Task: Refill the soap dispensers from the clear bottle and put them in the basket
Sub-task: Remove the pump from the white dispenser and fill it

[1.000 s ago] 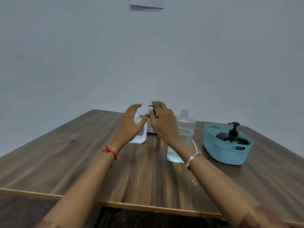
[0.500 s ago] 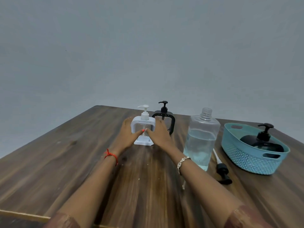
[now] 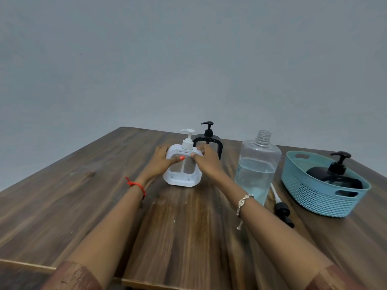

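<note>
A white soap dispenser [image 3: 182, 178] with a white pump stands mid-table, tilted slightly toward me. My left hand [image 3: 162, 161] grips its left side, thumb across the front. My right hand [image 3: 207, 162] grips its right side. Just behind it stands a black-framed dispenser [image 3: 217, 143] with a black pump. To the right stands the clear bottle [image 3: 256, 166], uncapped and about half full of clear liquid. A teal basket [image 3: 318, 197] at the far right holds a black dispenser [image 3: 335, 174].
A loose black pump with a white tube [image 3: 281, 208] lies on the wooden table [image 3: 188, 237] between the clear bottle and the basket. The table's front edge runs along the bottom; a grey wall stands behind.
My hands came down from the pump tops and closed round the white dispenser, which has shifted nearer to me and tilted. The camera has dropped its gaze toward the table.
</note>
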Demonstrator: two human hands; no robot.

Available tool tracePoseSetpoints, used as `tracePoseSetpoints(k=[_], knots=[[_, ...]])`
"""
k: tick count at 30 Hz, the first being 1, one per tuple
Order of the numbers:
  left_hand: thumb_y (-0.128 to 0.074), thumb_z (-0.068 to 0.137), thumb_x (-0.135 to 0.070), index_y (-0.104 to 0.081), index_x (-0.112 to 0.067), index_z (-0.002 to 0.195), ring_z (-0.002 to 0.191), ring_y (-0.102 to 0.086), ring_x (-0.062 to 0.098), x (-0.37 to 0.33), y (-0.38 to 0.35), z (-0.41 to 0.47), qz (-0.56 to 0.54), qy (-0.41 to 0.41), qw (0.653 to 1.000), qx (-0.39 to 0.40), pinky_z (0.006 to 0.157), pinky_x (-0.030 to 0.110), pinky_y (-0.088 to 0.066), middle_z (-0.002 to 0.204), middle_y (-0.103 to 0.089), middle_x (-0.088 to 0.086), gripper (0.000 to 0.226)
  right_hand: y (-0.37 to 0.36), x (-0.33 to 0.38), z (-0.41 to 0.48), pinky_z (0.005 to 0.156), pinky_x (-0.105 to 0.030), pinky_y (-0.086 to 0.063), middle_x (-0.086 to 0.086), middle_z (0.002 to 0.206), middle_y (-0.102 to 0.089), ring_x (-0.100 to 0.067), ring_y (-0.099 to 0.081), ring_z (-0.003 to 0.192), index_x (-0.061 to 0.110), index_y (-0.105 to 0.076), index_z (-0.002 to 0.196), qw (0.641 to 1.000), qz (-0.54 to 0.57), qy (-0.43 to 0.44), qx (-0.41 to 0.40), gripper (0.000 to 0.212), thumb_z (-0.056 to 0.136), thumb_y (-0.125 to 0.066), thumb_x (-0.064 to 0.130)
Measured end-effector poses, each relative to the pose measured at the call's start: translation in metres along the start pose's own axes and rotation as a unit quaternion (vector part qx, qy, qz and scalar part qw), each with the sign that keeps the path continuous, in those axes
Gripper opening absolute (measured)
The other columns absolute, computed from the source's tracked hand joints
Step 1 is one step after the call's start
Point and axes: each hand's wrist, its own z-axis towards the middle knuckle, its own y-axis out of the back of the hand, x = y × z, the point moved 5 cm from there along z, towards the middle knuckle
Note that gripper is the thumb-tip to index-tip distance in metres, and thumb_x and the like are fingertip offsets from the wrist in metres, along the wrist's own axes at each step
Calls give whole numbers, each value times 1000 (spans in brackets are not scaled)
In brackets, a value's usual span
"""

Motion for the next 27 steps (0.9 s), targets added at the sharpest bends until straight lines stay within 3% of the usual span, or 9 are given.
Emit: tracePoseSetpoints(k=[2,8,11,14,17,21,23,25,27], knots=[[-72,79,-25,-54,-9,112,93,-58,19,-8,-1,-8,-39,1,999,20,74,24,-49,108,-57,8,40,8,7,-10,61,-19,-36,-10,114,-55,-17,-50,92,5,-50,113,1000,0,0,5,28,91,-53,22],[-76,68,-31,-54,-16,106,86,-66,16,-35,-4,-36,-119,-20,992,49,71,27,-55,99,-66,4,47,33,45,-40,71,-25,-40,-3,100,-57,-15,-53,89,9,-60,103,995,-22,81,-48,38,82,-64,40],[-77,72,-18,-56,-17,98,77,-66,11,-55,-5,-49,-121,-54,990,47,66,20,-56,92,-67,1,34,44,61,-48,64,-31,-44,-10,79,-59,-18,-55,69,-1,-64,85,994,-8,97,-55,38,78,-71,35],[-82,57,-32,-59,-16,102,82,-69,15,-62,-3,-61,-138,-68,986,67,74,27,-57,94,-70,2,53,53,68,-57,50,-18,-29,-1,56,-43,-14,-38,57,10,-46,53,994,9,105,-42,41,75,-75,29],[-79,53,-39,-61,-15,108,88,-68,19,-69,-4,-72,-159,-73,980,96,81,34,-56,98,-71,4,64,62,73,-64,54,-23,-27,3,58,-41,-12,-36,62,18,-45,48,993,19,117,-19,41,72,-77,28],[-86,48,-40,-66,-12,106,85,-67,21,-77,-3,-83,-214,-81,962,150,76,30,-57,93,-71,5,68,71,85,-74,53,-21,-33,11,45,-46,-7,-41,47,23,-55,41,986,71,132,72,40,75,-76,19],[-89,44,-43,-68,-13,103,84,-66,20,-81,-1,-87,-244,-81,950,180,76,31,-57,93,-70,6,70,73,87,-80,62,-22,-40,13,53,-56,-9,-51,55,25,-62,52,973,109,129,158,31,80,-70,14],[-89,44,-42,-69,-14,104,86,-65,21,-85,-4,-89,-244,-79,946,200,78,33,-56,96,-70,8,69,76,82,-82,82,-27,-48,5,86,-69,-15,-63,83,12,-70,91,952,149,101,246,10,87,-61,10],[-89,42,-44,-68,-15,104,85,-66,20,-88,-7,-90,-231,-77,950,195,75,32,-56,94,-71,6,71,81,77,-82,96,-30,-46,-2,108,-65,-19,-60,103,4,-64,107,945,161,79,272,20,89,-56,7]])
